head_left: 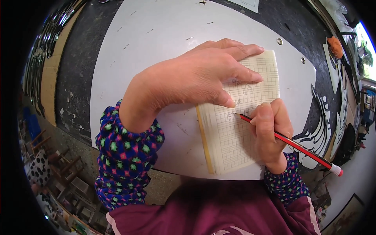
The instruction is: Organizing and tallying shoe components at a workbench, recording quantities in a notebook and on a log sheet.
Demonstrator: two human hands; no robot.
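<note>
1. The left hand (196, 80) lies flat and open, palm down, on the upper part of a notepad (239, 117), fingers spread across the page and thumb tip pressing near the pad's middle; it grips nothing, it only pins the pad in place.
2. The right hand (270, 133) is closed around a red and black pencil (290, 143), whose point touches the page just beside the left thumb and whose white eraser end sticks out to the lower right, past the wrist.
3. The notepad is a thick block of gridded pages with a yellowish edge along its left side, set at a slight tilt, with pencil marks in some squares.
4. The pad rests on a large white sheet (149, 43), rounded at its corners, scuffed with small dark marks, with 2 small metal eyelets near its right edge.
5. The sheet lies on a dark, paint-flecked table (74, 74) whose left edge is pale wood.
6. To the right, black and white cut-out shapes (321, 125) lie on the table, and an orange object (335, 46) sits further up.
7. Below left, the floor shows wooden chairs (66, 168) and a spotted cloth.
8. Both wrists wear blue patterned sleeves (125, 156) over a maroon top.
</note>
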